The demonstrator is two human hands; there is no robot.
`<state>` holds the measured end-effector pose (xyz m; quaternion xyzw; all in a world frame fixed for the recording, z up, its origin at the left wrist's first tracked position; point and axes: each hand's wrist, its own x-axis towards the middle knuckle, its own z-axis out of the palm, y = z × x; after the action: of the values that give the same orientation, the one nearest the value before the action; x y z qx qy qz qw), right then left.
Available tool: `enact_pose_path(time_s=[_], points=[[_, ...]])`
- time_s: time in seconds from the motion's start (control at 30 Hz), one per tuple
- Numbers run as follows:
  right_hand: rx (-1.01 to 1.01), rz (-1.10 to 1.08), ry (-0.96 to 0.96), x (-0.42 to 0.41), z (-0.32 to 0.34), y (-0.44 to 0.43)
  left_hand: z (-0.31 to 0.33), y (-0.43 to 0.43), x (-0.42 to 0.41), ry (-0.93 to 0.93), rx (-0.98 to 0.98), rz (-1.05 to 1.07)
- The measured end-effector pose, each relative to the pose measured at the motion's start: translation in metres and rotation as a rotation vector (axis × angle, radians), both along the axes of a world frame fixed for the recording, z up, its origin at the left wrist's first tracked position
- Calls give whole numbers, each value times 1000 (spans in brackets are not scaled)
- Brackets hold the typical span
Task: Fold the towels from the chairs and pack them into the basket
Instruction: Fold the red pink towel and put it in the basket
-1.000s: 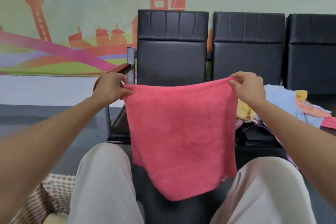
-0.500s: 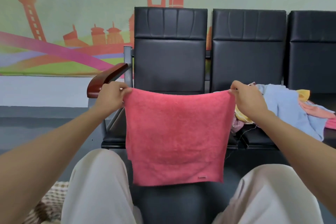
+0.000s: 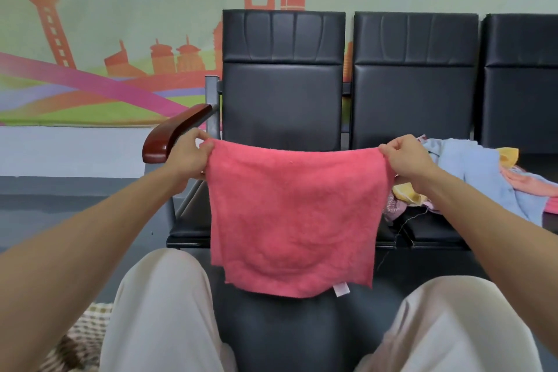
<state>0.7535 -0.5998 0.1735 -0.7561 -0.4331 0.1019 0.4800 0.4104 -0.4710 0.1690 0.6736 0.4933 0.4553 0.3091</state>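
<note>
The towel (image 3: 293, 220) hangs flat above your knees, its top edge stretched side to side, your left hand (image 3: 188, 151) and right hand (image 3: 404, 157) each pinching a corner, the basket (image 3: 81, 338) low at your left.

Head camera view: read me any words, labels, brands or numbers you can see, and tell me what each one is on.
No text can be read in this view.
White tag on the lower edge of the pink towel: too small to show any print.
Wall mural: only drawn towers and coloured bands, no words or numbers.
Black chairs: no label or number showing.
</note>
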Motion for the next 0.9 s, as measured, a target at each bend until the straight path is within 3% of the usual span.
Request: enact_pose_path(time_s=[0.1, 0.17, 0.3, 0.4, 0.5, 0.57, 0.67, 0.77, 0.9], points=[[96, -13, 292, 3, 3, -1, 7, 1, 3, -164, -16, 94], [136, -2, 437, 4, 5, -5, 12, -1, 4, -314, -145, 82], [119, 116, 510, 6, 4, -13, 16, -8, -7, -297, -308, -177], [68, 196, 343, 11, 1, -21, 9, -3, -18, -21, -164, -162], [31, 104, -18, 9, -1, -18, 1, -1, -21, 336, 109, -12], [77, 40, -135, 4, -3, -15, -3, -3, -18, 429, 257, 61], [79, 9, -211, 2, -9, -7, -7, 2, -18, 466, 347, 108], [20, -7, -264, 6, -18, 1, -12, 10, -20, 458, 305, 120], [0, -32, -240, 8, -30, 19, -28, 27, -9, 270, 163, 115]])
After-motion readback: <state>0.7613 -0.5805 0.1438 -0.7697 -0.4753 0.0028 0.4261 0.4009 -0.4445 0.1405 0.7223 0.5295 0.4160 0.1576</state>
